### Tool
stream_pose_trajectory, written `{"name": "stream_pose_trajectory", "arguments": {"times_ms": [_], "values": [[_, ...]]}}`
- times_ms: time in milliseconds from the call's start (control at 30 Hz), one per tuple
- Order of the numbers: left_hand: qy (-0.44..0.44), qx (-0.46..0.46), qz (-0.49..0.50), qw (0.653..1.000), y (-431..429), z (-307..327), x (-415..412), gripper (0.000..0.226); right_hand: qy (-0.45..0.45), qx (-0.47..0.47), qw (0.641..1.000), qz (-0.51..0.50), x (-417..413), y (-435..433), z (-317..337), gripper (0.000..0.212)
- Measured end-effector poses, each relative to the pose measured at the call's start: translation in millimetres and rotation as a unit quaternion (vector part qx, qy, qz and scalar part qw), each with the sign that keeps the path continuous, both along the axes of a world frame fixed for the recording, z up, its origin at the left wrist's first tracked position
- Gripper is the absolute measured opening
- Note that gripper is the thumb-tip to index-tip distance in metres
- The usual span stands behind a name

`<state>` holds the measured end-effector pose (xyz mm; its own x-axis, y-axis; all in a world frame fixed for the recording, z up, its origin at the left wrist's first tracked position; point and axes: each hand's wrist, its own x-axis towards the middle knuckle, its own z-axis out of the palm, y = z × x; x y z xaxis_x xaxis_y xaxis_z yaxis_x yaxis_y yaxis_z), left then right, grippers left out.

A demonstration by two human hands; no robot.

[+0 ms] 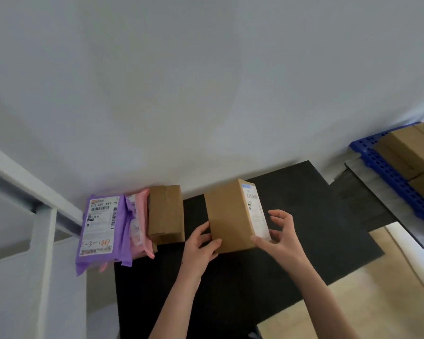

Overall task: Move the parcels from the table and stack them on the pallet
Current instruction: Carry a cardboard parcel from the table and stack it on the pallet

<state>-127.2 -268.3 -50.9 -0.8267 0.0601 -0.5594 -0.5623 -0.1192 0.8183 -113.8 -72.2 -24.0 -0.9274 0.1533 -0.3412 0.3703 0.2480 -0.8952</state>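
Two bare arms reach in from 6 o'clock. The left arm [176, 297] leans toward 1 o'clock and the right arm [316, 289] leans toward 11 o'clock, so the two hands are near each other. The left hand [201, 243] holds the near left corner of a brown box [230, 216]. Its thumb lies on the face that looks up, and its fingers [203, 228] wrap round the side at 9 o'clock. The right hand [278, 234] holds the near right corner. Its thumb presses the edge, and its fingers [280, 215] are curled and spread apart.
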Motion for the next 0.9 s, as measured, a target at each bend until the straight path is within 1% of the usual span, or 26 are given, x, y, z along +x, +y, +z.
{"name": "stream_pose_trajectory", "arguments": {"times_ms": [167, 300, 433, 567, 700, 800, 900], "values": [[0.005, -0.052, -0.045, 0.998, 17.9, 1.7, 12.3, 0.058, 0.020, 0.021, 1.000, -0.008, 37.5, 7.7, -5.0, 0.083], [0.018, -0.071, -0.088, 0.993, 42.2, 12.2, 28.9, 0.063, 0.038, 0.015, 0.998, -0.050, 61.2, 28.5, 0.1, 0.091], [0.044, -0.075, -0.112, 0.990, 71.9, 25.2, 46.8, 0.059, 0.065, -0.007, 0.995, -0.072, 86.8, 58.5, 7.1, 0.094], [0.062, -0.062, -0.112, 0.990, 114.3, 36.6, 75.1, 0.054, 0.101, -0.012, 0.991, -0.083, 120.7, 98.2, 14.2, 0.100], [0.077, -0.041, -0.089, 0.992, 165.8, 45.5, 119.0, 0.052, 0.142, -0.005, 0.985, -0.097, 159.2, 149.4, 19.3, 0.099], [0.092, -0.049, -0.086, 0.991, 201.8, 48.0, 155.2, 0.055, 0.159, -0.012, 0.981, -0.107, 192.1, 184.8, 24.9, 0.095], [0.106, -0.067, -0.080, 0.989, 234.9, 49.1, 186.3, 0.054, 0.160, -0.014, 0.982, -0.100, 224.7, 216.4, 25.6, 0.090]]}}
